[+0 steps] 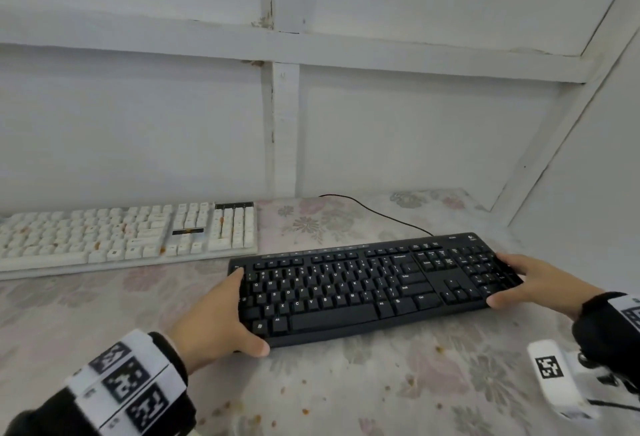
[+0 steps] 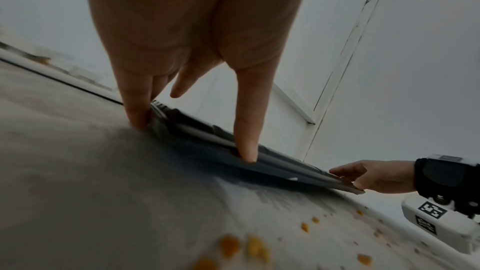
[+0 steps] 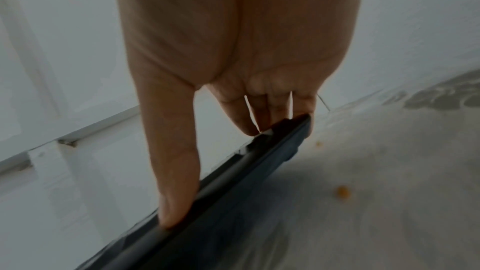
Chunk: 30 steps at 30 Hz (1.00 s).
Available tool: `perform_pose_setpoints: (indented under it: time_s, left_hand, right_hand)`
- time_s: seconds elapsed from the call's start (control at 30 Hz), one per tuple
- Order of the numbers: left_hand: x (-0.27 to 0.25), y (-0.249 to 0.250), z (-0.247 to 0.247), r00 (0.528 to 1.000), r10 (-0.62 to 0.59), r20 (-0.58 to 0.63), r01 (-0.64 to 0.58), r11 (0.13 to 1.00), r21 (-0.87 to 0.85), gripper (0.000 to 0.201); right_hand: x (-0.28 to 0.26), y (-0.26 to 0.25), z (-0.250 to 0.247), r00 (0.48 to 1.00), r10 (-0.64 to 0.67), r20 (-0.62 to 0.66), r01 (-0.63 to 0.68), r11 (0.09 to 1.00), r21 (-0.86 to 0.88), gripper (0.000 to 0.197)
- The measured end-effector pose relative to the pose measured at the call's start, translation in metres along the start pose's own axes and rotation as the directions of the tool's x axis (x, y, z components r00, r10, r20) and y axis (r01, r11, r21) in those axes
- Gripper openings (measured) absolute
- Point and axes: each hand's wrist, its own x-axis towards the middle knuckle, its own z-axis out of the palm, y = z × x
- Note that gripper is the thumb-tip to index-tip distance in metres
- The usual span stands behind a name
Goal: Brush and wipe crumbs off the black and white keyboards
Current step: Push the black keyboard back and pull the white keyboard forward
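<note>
I am seeing my left hand (image 1: 221, 318) gripping the left end of the black keyboard (image 1: 374, 283), thumb on the front edge and fingers curled round the far corner. My right hand (image 1: 533, 283) is clasping the right end the same way, fingers lying over the number pad. The keyboard is sitting tilted on the flowered tablecloth (image 1: 104, 314), its cable (image 1: 377, 214) trailing back to the wall. A small logo is showing at its top right corner, too blurred to read; the key legends are printing white. The white keyboard (image 1: 128, 235) is lying behind to the left, carrying orange crumbs (image 1: 97, 245). More crumbs are dotting the cloth in front.
</note>
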Motion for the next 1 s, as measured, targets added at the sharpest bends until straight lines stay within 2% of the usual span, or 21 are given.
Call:
perform_pose_setpoints:
  time_s: [0.03,0.07,0.2,0.3,0.37,0.43,0.5,0.57,0.83,0.9,0.97,1.0]
  left_hand:
    - [0.006,0.006,0.007,1.0,-0.01,-0.003,0.01,1.0,0.0,0.08]
    - [0.011,0.014,0.012,1.0,-0.016,-0.006,0.016,1.0,0.011,0.081]
    - [0.033,0.039,0.027,0.998,-0.054,-0.04,0.057,0.995,0.085,0.085]
    - [0.049,0.051,0.031,0.994,-0.104,-0.044,0.109,0.986,0.123,0.102]
    - [0.059,0.054,0.031,0.993,-0.114,-0.041,0.118,0.984,0.137,0.103]
    - [0.07,0.055,0.029,0.991,-0.128,-0.042,0.133,0.979,0.154,0.104]
    - [0.079,0.055,0.026,0.989,-0.138,-0.053,0.145,0.976,0.165,0.108]
    - [0.088,0.053,0.023,0.987,-0.152,-0.058,0.159,0.974,0.159,0.114]
    - [0.119,0.037,0.005,0.982,-0.177,-0.065,0.187,0.963,0.194,0.122]
    - [0.123,0.037,0.002,0.981,-0.178,-0.075,0.191,0.951,0.242,0.12]
    - [0.127,0.038,0.001,0.98,-0.175,-0.09,0.193,0.942,0.276,0.119]
    - [0.128,0.04,0.001,0.979,-0.178,-0.096,0.199,0.936,0.289,0.118]
  right_hand:
    - [0.006,0.006,-0.009,1.0,-0.008,0.004,0.008,0.999,-0.042,0.084]
    - [0.013,0.011,-0.016,1.0,-0.016,0.006,0.016,0.998,-0.065,0.093]
    - [0.035,0.024,-0.037,0.999,-0.043,0.008,0.044,0.997,-0.056,0.109]
    - [0.051,0.027,-0.046,0.999,-0.041,0.024,0.042,0.998,-0.056,0.108]
    - [0.062,0.032,-0.051,0.998,-0.054,0.015,0.054,0.998,-0.045,0.112]
    - [0.073,0.032,-0.053,0.998,-0.063,0.025,0.064,0.995,-0.072,0.103]
    - [0.084,0.032,-0.054,0.999,-0.038,0.029,0.04,0.997,-0.063,0.068]
    - [0.098,0.034,-0.056,0.999,-0.034,0.014,0.036,0.995,-0.089,0.049]
    - [0.139,0.036,-0.058,0.998,-0.066,0.015,0.067,0.985,-0.161,0.046]
    - [0.145,0.033,-0.059,0.997,-0.063,0.041,0.069,0.982,-0.176,0.056]
    - [0.151,0.03,-0.06,0.997,-0.057,0.058,0.067,0.976,-0.206,0.078]
    - [0.154,0.027,-0.061,0.997,-0.047,0.056,0.059,0.972,-0.225,0.079]
